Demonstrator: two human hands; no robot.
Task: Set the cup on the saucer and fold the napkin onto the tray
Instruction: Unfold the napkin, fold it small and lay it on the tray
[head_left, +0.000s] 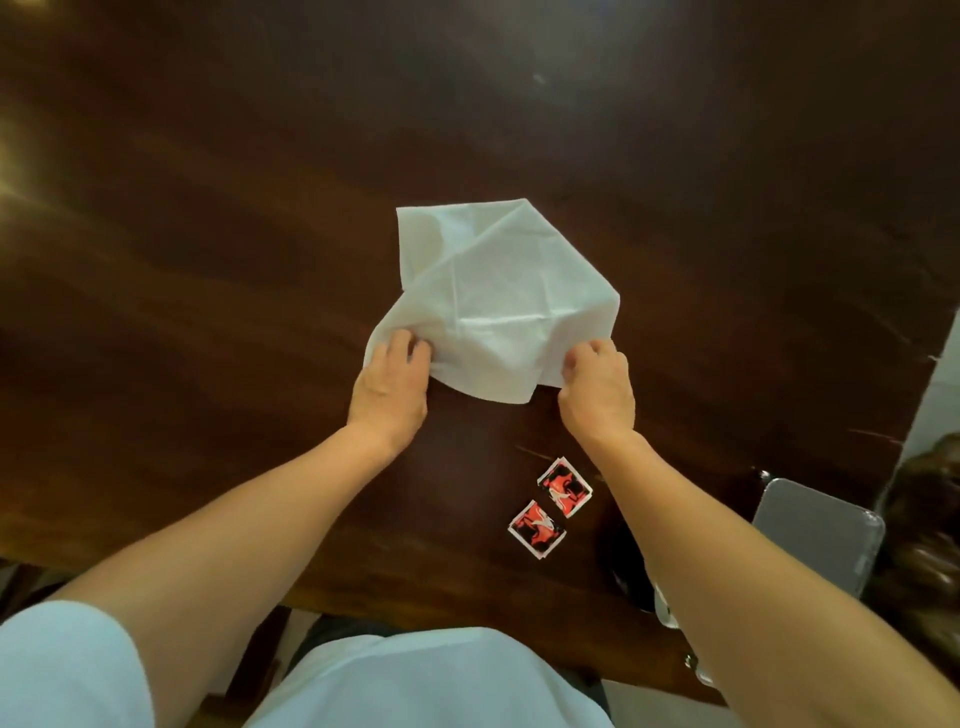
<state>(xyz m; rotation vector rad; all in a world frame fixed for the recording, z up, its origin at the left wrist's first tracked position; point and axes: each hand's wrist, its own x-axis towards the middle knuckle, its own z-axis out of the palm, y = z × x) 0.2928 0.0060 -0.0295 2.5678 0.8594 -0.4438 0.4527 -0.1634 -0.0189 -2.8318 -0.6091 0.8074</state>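
Dark polished wood formed the table (208, 260), on whose middle a white napkin (493, 291) was spread, partly folded, its near edge lifted slightly. Its near left corner was pinched by the left hand (392, 387), its near right corner by the right hand (597, 389), both closed on the cloth. Nearer the table edge, two red-and-black sachets (550, 506) lay just beside each other. At the right edge, a grey tray (821, 530) was partly seen.

Two red-and-black sachets (550, 506) lie side by side on the dark wooden table (208, 260); a grey, possibly metal, tray-like object (821, 530) sits at its right edge.
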